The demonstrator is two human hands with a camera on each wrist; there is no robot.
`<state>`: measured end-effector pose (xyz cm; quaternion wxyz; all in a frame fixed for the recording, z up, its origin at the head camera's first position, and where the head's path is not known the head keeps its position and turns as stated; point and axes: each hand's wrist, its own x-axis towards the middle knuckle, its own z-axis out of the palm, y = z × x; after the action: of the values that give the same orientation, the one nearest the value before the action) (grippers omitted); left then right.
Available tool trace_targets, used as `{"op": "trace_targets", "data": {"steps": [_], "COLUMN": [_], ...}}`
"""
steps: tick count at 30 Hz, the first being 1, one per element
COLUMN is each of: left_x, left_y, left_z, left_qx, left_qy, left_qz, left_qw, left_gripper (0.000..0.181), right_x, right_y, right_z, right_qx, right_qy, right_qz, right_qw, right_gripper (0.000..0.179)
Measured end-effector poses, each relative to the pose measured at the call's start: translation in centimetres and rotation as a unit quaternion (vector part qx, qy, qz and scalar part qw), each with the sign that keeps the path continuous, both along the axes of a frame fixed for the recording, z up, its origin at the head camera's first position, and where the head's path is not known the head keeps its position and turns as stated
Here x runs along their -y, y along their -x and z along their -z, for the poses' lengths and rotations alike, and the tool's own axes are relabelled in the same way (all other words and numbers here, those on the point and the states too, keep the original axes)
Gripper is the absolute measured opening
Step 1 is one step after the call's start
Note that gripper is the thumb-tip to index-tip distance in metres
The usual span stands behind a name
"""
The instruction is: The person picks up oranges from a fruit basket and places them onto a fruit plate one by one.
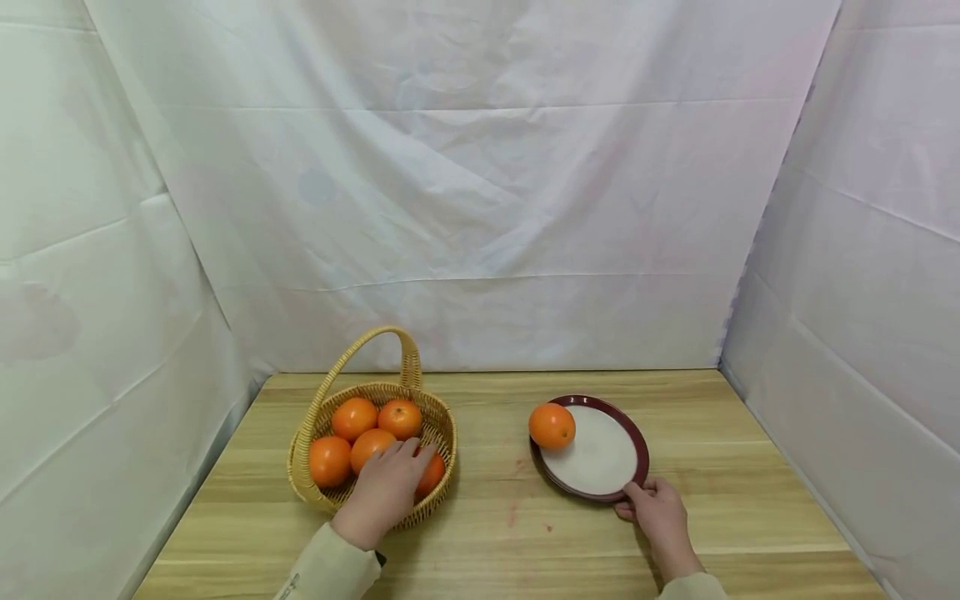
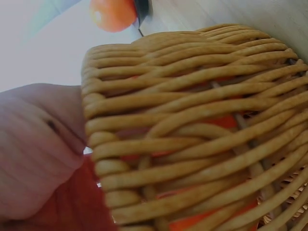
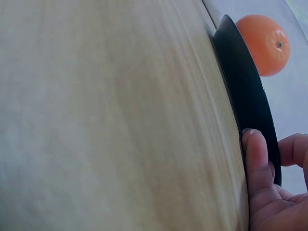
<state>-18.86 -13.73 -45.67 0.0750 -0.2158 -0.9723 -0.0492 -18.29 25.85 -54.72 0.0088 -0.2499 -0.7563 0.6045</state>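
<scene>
My left hand (image 1: pixel 388 486) reaches into a wicker basket (image 1: pixel 450 417) on the left of the table, its fingers curled over an orange (image 1: pixel 431 477) near the basket's right side. In the left wrist view the woven wall (image 2: pixel 192 106) hides the fingertips. Several other oranges (image 1: pixel 355 418) lie beside it in the basket. My right hand (image 1: pixel 660 517) pinches the near right rim of a plate (image 1: pixel 600 454) with a white middle and dark red rim. One orange (image 1: pixel 552 426) sits on the plate's left side, also visible in the right wrist view.
The basket's tall arched handle (image 1: pixel 333 371) rises on its left and back. Under everything is a wood-grain table (image 1: pixel 487 533). White cloth (image 1: pixel 480 192) hangs behind the table and along both sides.
</scene>
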Motion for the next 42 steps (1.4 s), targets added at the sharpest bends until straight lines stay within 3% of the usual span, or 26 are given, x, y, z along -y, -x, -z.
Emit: {"op": "trace_targets", "data": {"steps": [10, 19, 26, 42], "left_x": [-0.1, 0.1, 0.1, -0.5], "left_y": [0.3, 0.3, 0.3, 0.6], "left_z": [0.2, 0.1, -0.1, -0.8], "left_qx": [0.015, -0.014, -0.015, -0.069], "left_qy": [0.012, 0.017, 0.013, 0.010], "left_qz": [-0.002, 0.014, 0.016, 0.000], "left_qw": [0.9998, 0.9997, 0.9997, 0.9976], "left_gripper": [0.055, 0.053, 0.054, 0.068], "right_x": [-0.1, 0.0, 0.1, 0.0], "right_y": [0.0, 0.1, 0.1, -0.1], "right_z": [0.1, 0.2, 0.1, -0.1], "right_qx": [-0.003, -0.006, -0.002, -0.003], "right_qy": [0.002, 0.005, 0.005, 0.009], "right_qz": [-0.004, -0.003, 0.000, -0.007], "right_qw": [1.0000, 1.0000, 1.0000, 0.9999], "right_gripper": [0.028, 0.031, 0.033, 0.031]}}
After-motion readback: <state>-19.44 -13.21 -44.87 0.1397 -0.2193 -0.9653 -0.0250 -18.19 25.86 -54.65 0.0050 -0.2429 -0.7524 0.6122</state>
